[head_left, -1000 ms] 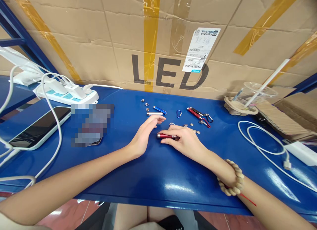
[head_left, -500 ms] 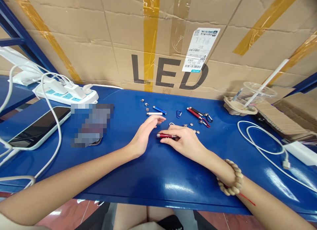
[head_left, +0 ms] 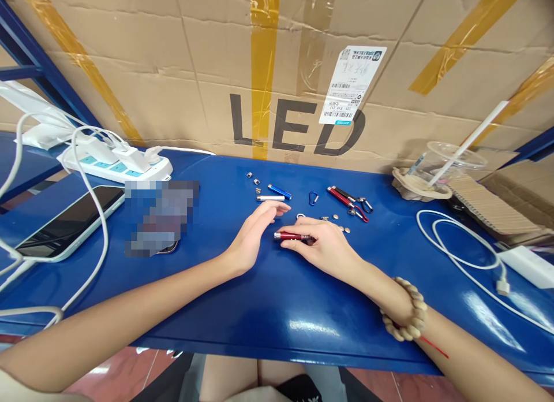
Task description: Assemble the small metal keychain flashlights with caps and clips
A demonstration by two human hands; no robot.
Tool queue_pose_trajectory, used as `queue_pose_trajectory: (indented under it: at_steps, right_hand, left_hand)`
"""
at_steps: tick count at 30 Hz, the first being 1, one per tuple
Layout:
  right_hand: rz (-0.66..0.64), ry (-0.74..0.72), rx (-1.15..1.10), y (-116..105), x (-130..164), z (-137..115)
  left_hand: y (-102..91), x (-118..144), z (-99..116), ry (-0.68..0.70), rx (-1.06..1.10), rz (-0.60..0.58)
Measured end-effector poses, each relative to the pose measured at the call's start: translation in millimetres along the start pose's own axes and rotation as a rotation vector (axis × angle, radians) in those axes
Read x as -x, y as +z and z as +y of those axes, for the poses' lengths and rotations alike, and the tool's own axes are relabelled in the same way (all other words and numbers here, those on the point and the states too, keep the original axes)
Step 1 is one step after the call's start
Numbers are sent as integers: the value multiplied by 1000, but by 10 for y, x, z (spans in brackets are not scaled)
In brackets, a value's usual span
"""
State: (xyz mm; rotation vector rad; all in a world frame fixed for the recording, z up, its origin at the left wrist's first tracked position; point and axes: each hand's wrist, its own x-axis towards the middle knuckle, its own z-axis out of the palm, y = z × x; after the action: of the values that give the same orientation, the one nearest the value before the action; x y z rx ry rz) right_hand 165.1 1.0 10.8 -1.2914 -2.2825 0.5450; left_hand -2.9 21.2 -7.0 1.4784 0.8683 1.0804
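- Seemingly a stockroom or workshop corner; the pictures do not settle which.
- A blue metal shelf (head_left: 268, 318) serves as the worktop, joined by a blue frame (head_left: 21, 73) at the left.
- Behind it stands a large taped cardboard box (head_left: 208, 61) printed "LED", bearing a shipping label (head_left: 352, 87).
- Small metal parts (head_left: 347, 230) lie about near a loaded power strip (head_left: 151, 174).
- Reddish tiled floor (head_left: 115, 364) shows below.

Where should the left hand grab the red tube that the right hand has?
Probably the silver tip, coming from the left. The red tube sits sideways, pointing toward the left hand, and that tip pokes out bare while the right hand covers the other end.
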Motion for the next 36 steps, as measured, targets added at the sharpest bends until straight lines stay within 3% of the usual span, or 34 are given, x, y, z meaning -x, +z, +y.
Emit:
queue_pose_trajectory:
  at_steps: [22, 36]
  right_hand:
    - [18, -69, 10, 12, 9, 46]
    - [17, -10, 4, 13, -1, 14]
  left_hand:
    - [-1, 10, 19, 5, -11, -23]
    - [1, 21, 32, 5, -35, -20]
